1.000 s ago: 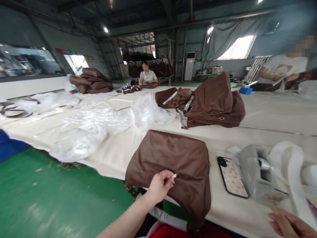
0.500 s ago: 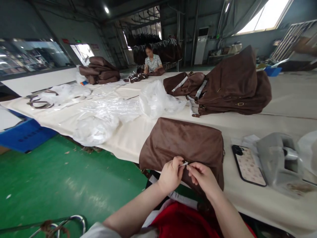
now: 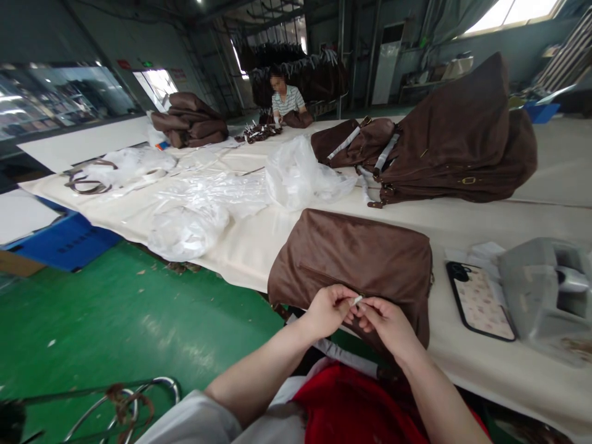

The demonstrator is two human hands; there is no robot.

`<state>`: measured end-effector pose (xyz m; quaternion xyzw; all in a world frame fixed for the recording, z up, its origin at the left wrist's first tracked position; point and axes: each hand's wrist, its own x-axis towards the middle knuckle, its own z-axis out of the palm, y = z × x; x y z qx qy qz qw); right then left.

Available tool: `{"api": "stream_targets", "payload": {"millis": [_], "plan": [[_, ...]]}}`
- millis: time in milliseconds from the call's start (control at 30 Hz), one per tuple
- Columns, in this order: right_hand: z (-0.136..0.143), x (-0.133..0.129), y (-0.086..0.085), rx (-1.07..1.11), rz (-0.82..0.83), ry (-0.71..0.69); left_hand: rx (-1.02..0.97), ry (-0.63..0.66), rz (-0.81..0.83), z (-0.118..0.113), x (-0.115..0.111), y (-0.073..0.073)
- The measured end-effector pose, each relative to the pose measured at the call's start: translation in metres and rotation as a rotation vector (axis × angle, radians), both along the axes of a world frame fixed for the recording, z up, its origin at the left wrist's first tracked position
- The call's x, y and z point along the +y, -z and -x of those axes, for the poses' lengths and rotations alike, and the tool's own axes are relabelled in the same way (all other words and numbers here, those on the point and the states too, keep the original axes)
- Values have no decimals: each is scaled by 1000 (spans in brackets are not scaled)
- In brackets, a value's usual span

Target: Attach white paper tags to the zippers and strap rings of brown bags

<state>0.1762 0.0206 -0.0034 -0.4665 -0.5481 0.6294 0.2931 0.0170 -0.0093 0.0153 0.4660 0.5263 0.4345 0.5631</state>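
A brown leather bag (image 3: 365,246) lies flat at the table's near edge, partly hanging over it. Above its front edge, my left hand (image 3: 327,313) and my right hand (image 3: 387,322) meet with their fingertips nearly touching. Both pinch a small white strip (image 3: 357,300), which looks like paper or plastic film wrapped at the bag's zipper pull; the pull itself is mostly hidden by my fingers. A wrapped strap (image 3: 346,357) hangs below the bag, over my lap.
Stacked brown bags (image 3: 462,142) stand behind to the right. Crumpled clear plastic (image 3: 300,176) lies mid-table. A phone (image 3: 483,302) and a grey tape dispenser-like object (image 3: 531,277) are at right. Across the table sits a co-worker (image 3: 289,102). A blue box (image 3: 74,243) is at left.
My right fingertips have come closer to my left ones and now pinch the white strip with them. The whole view has shifted slightly, with the table scene sliding up and the bag rightward.
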Motion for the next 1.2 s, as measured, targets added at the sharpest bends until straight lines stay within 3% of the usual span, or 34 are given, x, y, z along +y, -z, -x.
{"api": "stream_targets", "payload": {"millis": [133, 367, 533, 633, 767, 867, 967, 1100, 1200], "plan": [[8, -2, 5, 11, 15, 43, -2, -92, -46, -6, -11, -1], [12, -1, 7, -103, 11, 115, 182, -113, -223, -13, -18, -2], [6, -4, 1, 114, 149, 124, 66, -134, -142, -15, -15, 3], [7, -8, -4, 319, 274, 178, 92, -138, -177, -16, -16, 6], [13, -12, -8, 469, 344, 211, 185, -183, -255, -15, -20, 10], [15, -13, -6, 475, 338, 212, 286, -264, -217, -12, -21, 12], [15, -13, -2, 463, 312, 195, 431, -210, -206, -7, -21, 6], [16, -12, -2, 430, 286, 174, 652, -176, -413, -4, -20, -7], [17, -12, -4, 419, 276, 195, 813, -152, -555, -4, -23, -8]]}}
